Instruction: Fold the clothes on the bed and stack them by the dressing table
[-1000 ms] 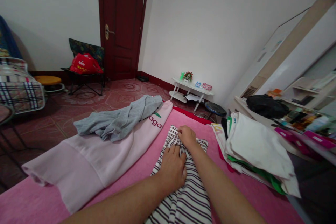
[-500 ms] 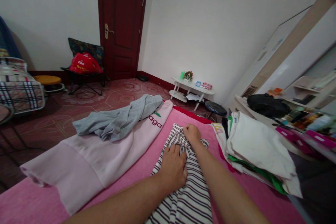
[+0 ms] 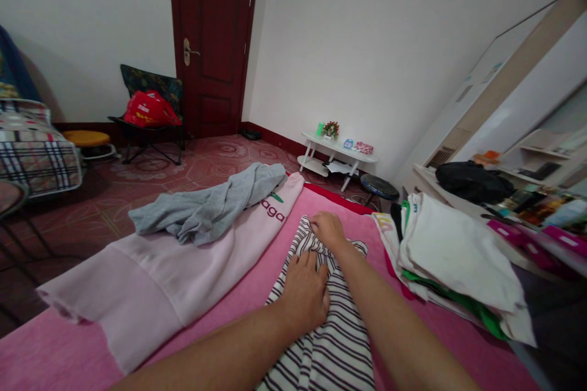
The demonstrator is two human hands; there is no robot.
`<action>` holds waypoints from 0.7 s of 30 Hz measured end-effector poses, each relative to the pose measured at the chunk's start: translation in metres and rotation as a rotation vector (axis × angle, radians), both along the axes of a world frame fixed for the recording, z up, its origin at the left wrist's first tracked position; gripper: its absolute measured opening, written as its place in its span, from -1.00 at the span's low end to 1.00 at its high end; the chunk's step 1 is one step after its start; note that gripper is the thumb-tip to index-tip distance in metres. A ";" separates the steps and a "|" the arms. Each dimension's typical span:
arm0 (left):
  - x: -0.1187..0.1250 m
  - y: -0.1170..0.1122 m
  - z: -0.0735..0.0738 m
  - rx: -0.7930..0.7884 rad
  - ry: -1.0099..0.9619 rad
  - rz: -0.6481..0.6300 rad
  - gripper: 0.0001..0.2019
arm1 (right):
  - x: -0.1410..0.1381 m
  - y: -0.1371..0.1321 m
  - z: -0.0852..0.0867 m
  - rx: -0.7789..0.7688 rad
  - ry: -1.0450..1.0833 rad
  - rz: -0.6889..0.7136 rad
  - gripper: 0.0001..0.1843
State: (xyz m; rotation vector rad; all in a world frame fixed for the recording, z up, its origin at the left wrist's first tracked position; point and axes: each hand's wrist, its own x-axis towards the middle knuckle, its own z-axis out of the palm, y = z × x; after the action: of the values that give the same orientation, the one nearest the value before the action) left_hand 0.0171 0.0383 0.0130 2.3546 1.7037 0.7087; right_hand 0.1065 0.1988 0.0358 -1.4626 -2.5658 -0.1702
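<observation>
A white shirt with dark stripes (image 3: 339, 324) lies lengthwise in front of me, partly folded, on the pink cover (image 3: 316, 201). My left hand (image 3: 305, 293) rests on its middle, fingers stretched out and pressed to the cloth. Farther up, my right hand (image 3: 328, 229) has its fingers curled onto the shirt's far end; the fingertips are partly hidden. To the left a pale pink sweatshirt (image 3: 183, 281) is spread out with lettering near its far end. A crumpled grey garment (image 3: 206, 208) lies on top of it.
A stack of folded clothes (image 3: 458, 250), white on top with green below, sits at the right. Beyond it stands a cluttered desk (image 3: 424, 177) with a black bag (image 3: 474, 182). A low white table (image 3: 339, 148), a round stool (image 3: 380, 186) and a folding chair (image 3: 151, 82) stand farther off.
My right hand has shifted slightly left along the far end of the striped shirt. My left hand stays in place on the cloth. The view has turned very slightly.
</observation>
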 end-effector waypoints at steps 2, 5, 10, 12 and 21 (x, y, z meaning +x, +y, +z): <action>0.000 0.000 0.001 0.002 0.002 0.000 -0.69 | -0.003 0.002 0.001 0.026 -0.007 -0.035 -0.81; 0.000 0.001 0.000 0.014 0.000 -0.002 -0.70 | -0.003 0.010 0.004 0.071 0.033 -0.118 -0.78; -0.001 0.004 -0.004 0.020 -0.037 0.012 -0.67 | 0.002 0.020 0.004 0.071 0.151 -0.238 -0.76; -0.001 0.004 -0.005 0.023 -0.076 0.027 -0.58 | 0.004 0.015 0.001 0.061 0.201 -0.221 -0.77; -0.008 0.015 -0.001 0.006 -0.231 0.159 -0.63 | 0.058 -0.025 -0.002 -0.006 0.393 -0.122 -0.73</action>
State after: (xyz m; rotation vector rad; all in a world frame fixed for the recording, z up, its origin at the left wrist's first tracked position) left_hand 0.0095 0.0531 0.0116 2.0626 1.7987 0.9711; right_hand 0.1648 0.1736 0.0335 -1.4837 -2.1685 0.1006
